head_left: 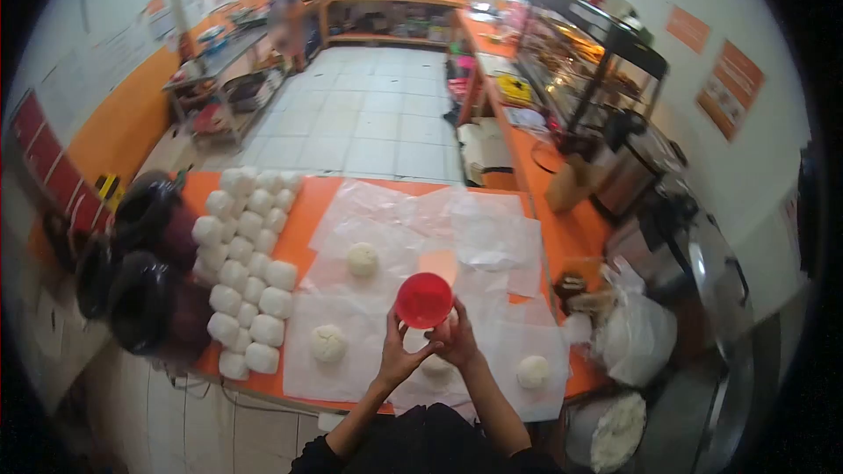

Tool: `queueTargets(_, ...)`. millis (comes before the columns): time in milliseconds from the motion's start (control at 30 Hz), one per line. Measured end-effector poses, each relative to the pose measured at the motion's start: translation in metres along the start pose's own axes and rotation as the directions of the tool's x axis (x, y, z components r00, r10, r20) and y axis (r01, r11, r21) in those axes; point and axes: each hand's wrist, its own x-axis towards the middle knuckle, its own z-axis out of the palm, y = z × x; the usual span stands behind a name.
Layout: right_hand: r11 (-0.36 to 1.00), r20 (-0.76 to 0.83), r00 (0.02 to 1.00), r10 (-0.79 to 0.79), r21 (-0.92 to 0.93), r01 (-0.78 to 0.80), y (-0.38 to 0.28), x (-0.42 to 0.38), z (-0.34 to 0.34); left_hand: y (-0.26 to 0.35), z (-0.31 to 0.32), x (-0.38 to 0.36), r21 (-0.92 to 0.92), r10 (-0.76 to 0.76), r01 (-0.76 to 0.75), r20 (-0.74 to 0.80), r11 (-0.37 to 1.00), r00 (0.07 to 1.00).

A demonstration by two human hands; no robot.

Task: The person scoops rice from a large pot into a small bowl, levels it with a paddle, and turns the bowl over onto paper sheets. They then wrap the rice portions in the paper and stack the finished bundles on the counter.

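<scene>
A round red bowl or lid [424,300] is held up over the papers on the orange table [307,211]. My left hand [406,353] grips its lower left side, and my right hand [455,339] is wrapped at its lower right. White sheets [413,228] are spread beneath. Pale dough rounds lie on them: one [363,259] beyond the bowl, one [328,343] left of my hands, one [532,372] to the right, and one [436,367] partly hidden between my forearms.
Several wrapped white rolls [250,272] are piled at the table's left, beside dark containers [154,298]. On the right are a plastic bag [639,325], metal pots [676,254], a tub of white stuff [617,434] and a food display case [580,53]. A blurred person [288,31] stands far back left.
</scene>
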Motion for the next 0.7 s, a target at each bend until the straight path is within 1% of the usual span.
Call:
queueTargets(33,0.998,-0.052,0.998,-0.032,0.057,0.035,0.002,-0.018,0.005,-0.003,0.011,-0.002,-0.107,-0.018,0.017,-0.01,0.994,1.0)
queueTargets(67,0.996,-0.004,1.0,-0.004,0.094,0.005,-0.002,-0.033,-0.001,-0.007,0.023,-0.007,-0.213,-0.045,0.041,-0.011,0.976,0.999)
queueTargets(100,0.998,0.05,0.999,-0.005,0.055,0.003,-0.008,-0.05,-0.005,-0.01,0.035,-0.013,-0.315,-0.079,0.074,-0.003,0.946,0.997)
queueTargets(133,1.0,0.104,0.995,-0.006,0.015,0.005,-0.014,-0.066,-0.008,-0.006,0.046,-0.018,-0.31,-0.091,0.087,0.003,0.947,0.996)
queueTargets(233,0.997,0.009,0.998,0.059,-0.059,-0.058,-0.04,-0.116,-0.025,0.014,0.078,-0.034,-0.277,-0.085,0.099,0.063,0.956,0.994)
queueTargets(267,0.851,-0.129,0.99,-0.055,-0.525,-0.021,-0.058,-0.139,-0.027,0.015,0.089,-0.037,-0.283,-0.068,0.087,0.075,0.955,0.995)
queueTargets(300,0.505,-0.263,0.95,-0.168,-0.85,-0.146,-0.076,-0.162,-0.027,0.015,0.099,-0.04,-0.231,-0.069,0.089,0.09,0.969,0.994)
queueTargets(333,0.389,-0.18,0.932,-0.315,-0.92,-0.046,-0.093,-0.187,-0.019,0.015,0.107,-0.043,-0.176,-0.07,0.087,0.104,0.981,0.992)
queueTargets(367,0.236,-0.089,0.885,-0.457,-0.971,0.025,-0.11,-0.213,-0.011,0.015,0.117,-0.047,-0.119,-0.07,0.084,0.12,0.989,0.99)
queueTargets(400,0.071,0.003,0.813,-0.582,-0.996,0.054,-0.128,-0.238,-0.003,0.023,0.13,-0.052,-0.219,-0.096,0.128,0.151,0.967,0.984)
queueTargets(467,-0.226,0.02,0.782,-0.624,-0.961,-0.156,-0.161,-0.301,0.065,0.022,0.153,-0.062,-0.196,-0.073,0.118,0.224,0.974,0.972)
queueTargets(500,-0.343,0.195,0.764,-0.615,-0.939,-0.037,-0.168,-0.328,0.089,0.02,0.162,-0.069,-0.18,-0.065,0.115,0.265,0.977,0.962)
queueTargets(533,-0.476,0.333,0.72,-0.608,-0.879,0.005,-0.17,-0.35,0.112,0.011,0.174,-0.079,-0.149,-0.047,0.096,0.299,0.984,0.953)
queueTargets(567,-0.558,0.368,0.689,-0.625,-0.827,-0.065,-0.166,-0.37,0.142,0.014,0.187,-0.087,-0.117,-0.054,0.101,0.353,0.988,0.934)
queueTargets(600,-0.632,0.395,0.69,-0.606,-0.766,-0.117,-0.161,-0.385,0.161,0.017,0.198,-0.097,-0.081,-0.064,0.106,0.406,0.991,0.912)
queueTargets(667,-0.75,0.4,0.754,-0.522,-0.636,-0.181,-0.144,-0.402,0.184,0.021,0.221,-0.114,-0.032,-0.074,0.103,0.493,0.994,0.867)
queueTargets(700,-0.783,0.378,0.788,-0.486,-0.588,-0.201,-0.136,-0.408,0.192,0.022,0.23,-0.123,-0.024,-0.077,0.106,0.531,0.994,0.844)
